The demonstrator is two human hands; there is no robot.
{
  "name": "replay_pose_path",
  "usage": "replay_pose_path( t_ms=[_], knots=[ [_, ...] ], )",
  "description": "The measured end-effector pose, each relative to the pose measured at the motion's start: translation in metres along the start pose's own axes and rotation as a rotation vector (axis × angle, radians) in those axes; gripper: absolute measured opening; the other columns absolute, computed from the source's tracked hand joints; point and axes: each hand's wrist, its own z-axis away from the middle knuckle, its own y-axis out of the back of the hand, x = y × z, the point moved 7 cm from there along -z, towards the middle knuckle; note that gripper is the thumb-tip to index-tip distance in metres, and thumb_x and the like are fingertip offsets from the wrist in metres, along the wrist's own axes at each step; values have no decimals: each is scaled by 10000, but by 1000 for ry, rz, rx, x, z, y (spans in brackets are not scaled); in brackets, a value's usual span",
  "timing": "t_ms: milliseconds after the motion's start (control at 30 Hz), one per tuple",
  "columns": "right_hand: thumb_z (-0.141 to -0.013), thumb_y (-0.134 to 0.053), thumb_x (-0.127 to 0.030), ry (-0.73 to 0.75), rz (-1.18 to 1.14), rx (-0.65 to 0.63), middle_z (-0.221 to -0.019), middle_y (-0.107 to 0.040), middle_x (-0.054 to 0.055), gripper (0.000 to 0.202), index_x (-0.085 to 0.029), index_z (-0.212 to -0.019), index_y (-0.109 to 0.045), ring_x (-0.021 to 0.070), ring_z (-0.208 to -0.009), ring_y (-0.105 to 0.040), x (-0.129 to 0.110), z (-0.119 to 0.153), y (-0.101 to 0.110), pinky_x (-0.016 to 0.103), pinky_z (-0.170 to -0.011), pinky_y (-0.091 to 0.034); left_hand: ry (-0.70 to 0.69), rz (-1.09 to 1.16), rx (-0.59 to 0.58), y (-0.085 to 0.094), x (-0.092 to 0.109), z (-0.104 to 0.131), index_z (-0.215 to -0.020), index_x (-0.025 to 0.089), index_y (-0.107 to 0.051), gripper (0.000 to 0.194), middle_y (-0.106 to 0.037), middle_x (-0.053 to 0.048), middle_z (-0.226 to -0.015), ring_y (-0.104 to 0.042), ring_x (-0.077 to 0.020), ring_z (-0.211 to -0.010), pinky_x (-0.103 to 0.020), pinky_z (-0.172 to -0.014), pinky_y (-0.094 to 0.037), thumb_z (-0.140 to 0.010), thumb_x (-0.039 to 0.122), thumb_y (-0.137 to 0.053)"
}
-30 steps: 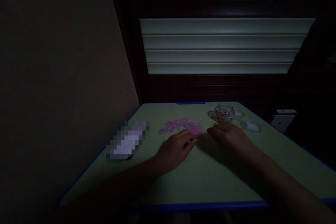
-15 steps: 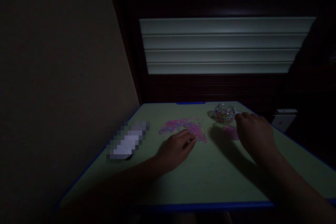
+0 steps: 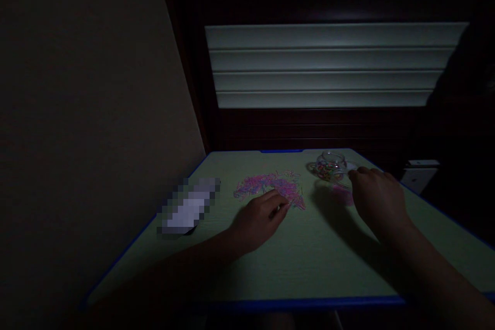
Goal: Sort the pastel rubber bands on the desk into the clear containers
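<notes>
A loose pile of small pink and purple bands [image 3: 266, 182] lies on the table [image 3: 309, 268]. My left hand [image 3: 260, 219] rests at the pile's near edge, thumb and fingertips pinched together; what is between them is too small to make out. My right hand [image 3: 377, 193] is held with curled fingers over a clear jar with pink contents [image 3: 342, 195], partly covering it. Whatever the right fingertips hold is hidden. Just behind stands another round glass jar [image 3: 330, 166] with multicoloured small pieces inside.
At the left side of the table lies a blurred-out pale oblong object [image 3: 189, 209]. Blue edging [image 3: 309, 303] runs round the tabletop. Beyond the right edge is a white box [image 3: 418, 179]. A wall [image 3: 96, 113] closes off the left, and a dark slatted panel the back.
My right hand has shifted slightly to the right, uncovering a bit more of the jar with pink contents. The left hand stays in place by the pile.
</notes>
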Motion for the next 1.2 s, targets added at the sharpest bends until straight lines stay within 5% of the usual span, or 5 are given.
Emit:
replay_pose_path(
  t_ms=[500,667,900,1200],
  knots=[
    [-810,-445,-113,54,-26,102,-791,-637,123,191,-131,-819,-635,237,-712,-584,-8,1,7,327,-587,-316,-12,7,-9,1,0,0,-872,180,-555,122,-556,0,-837,-515,-107,-731,-214,-628,-376,-917,201,-445],
    [-872,-446,-197,116,-204,151,-831,-662,89,200,-163,-875,-643,197,-685,-592,-21,0,11,289,-564,-322,-13,-25,-33,-1,0,-1,-881,177,-558,134,-566,-6,-857,-530,-115,-756,-218,-648,-395,-925,205,-434],
    [-877,-469,-161,597,-408,5,-746,-629,48,186,-171,-813,-643,150,-701,-565,-69,11,2,260,-650,-345,-131,-330,-116,3,-1,-2,-913,166,-553,186,-566,-30,-866,-541,-144,-786,-256,-715,-428,-944,192,-371],
    [-914,-424,-263,577,-538,-85,-762,-648,52,269,-183,-812,-659,135,-672,-569,-76,15,-3,247,-621,-342,54,-574,-120,13,-28,-4,-907,162,-573,209,-593,-50,-897,-559,-176,-841,-293,-757,-444,-937,181,-367]
  ],
)
